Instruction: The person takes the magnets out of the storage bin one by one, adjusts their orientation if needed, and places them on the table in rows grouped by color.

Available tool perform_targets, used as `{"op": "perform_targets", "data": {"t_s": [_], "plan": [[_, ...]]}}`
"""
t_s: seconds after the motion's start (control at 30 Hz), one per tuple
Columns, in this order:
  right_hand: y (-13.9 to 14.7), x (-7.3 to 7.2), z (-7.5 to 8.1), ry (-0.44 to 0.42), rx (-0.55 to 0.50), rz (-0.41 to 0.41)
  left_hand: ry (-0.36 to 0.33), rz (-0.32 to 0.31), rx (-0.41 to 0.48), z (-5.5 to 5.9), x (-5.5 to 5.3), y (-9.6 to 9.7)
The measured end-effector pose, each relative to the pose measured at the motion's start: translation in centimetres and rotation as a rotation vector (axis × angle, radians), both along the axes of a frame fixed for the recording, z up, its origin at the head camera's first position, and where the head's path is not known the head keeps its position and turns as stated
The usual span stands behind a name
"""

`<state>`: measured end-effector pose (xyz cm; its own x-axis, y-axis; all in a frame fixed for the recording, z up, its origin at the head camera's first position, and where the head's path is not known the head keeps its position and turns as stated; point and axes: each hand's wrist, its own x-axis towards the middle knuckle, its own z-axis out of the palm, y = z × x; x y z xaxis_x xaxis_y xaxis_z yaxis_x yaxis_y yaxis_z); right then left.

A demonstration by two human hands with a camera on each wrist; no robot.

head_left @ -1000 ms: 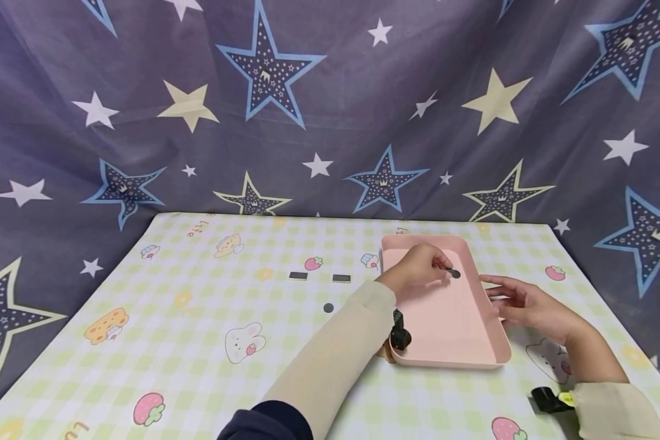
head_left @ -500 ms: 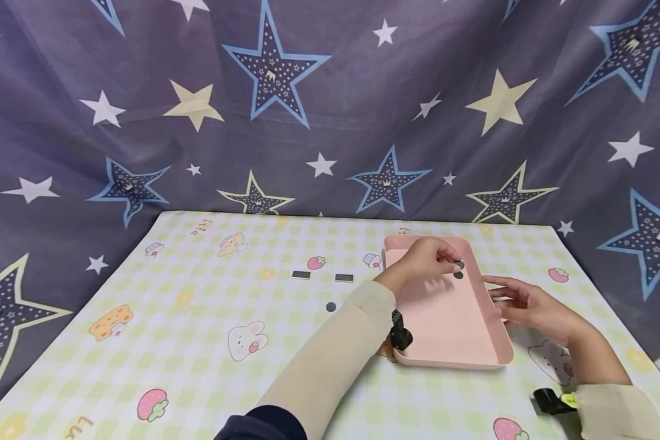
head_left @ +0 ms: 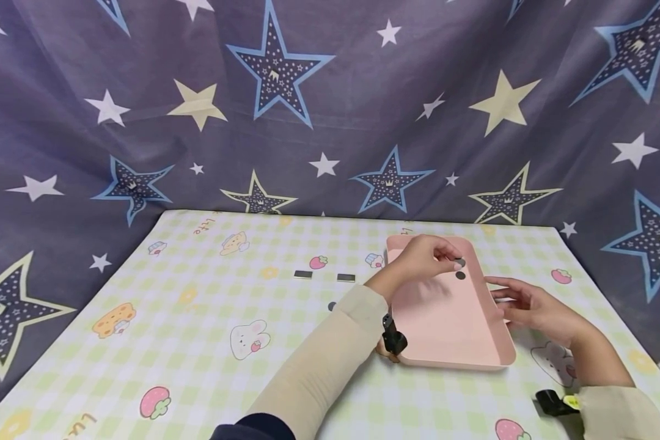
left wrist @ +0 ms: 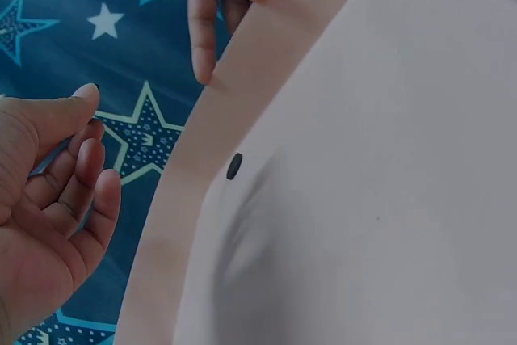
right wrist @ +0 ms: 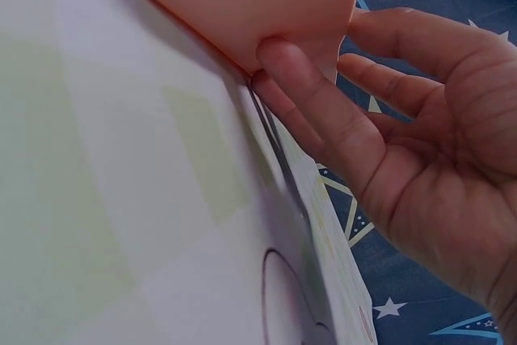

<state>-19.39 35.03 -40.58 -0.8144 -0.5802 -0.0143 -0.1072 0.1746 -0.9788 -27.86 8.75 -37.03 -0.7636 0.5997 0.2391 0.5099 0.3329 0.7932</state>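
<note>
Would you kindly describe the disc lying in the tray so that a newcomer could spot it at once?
On the checked cloth, find the pink tray. In the head view, look toward its far right corner, where the left hand pinches one dark disc; just below it shows a second disc. Unlike the held one and the third disc on the cloth, this lies on the tray's floor.

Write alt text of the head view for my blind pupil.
A left hand pinches a small dark disc above a pink tray, where a second disc lies, while the right hand touches the tray's side. On the checked cloth to the left lie two dark rectangular pieces and a third disc; a starry curtain hangs behind.
</note>
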Motion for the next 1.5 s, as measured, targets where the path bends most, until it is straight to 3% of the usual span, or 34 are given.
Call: {"op": "perform_targets", "data": {"t_s": [0.57,0.77,1.0,1.23,1.5], "plan": [[0.1,-0.2,-0.1,0.014,0.032,-0.022,0.036,0.026,0.087,0.9,1.2,-2.9],[0.0,-0.1,0.0,0.014,0.008,-0.005,0.022,0.059,0.101,0.9,1.5,-4.0],[0.0,-0.2,0.0,0.025,-0.005,0.007,-0.043,0.102,0.139,0.8,2.0,-5.6],[0.0,0.0,0.0,0.014,-0.014,0.019,-0.021,0.102,0.137,0.6,2.4,-7.2],[0.0,0.1,-0.1,0.014,-0.023,0.035,-0.047,0.145,0.13,0.8,3.3,-8.9]]}}
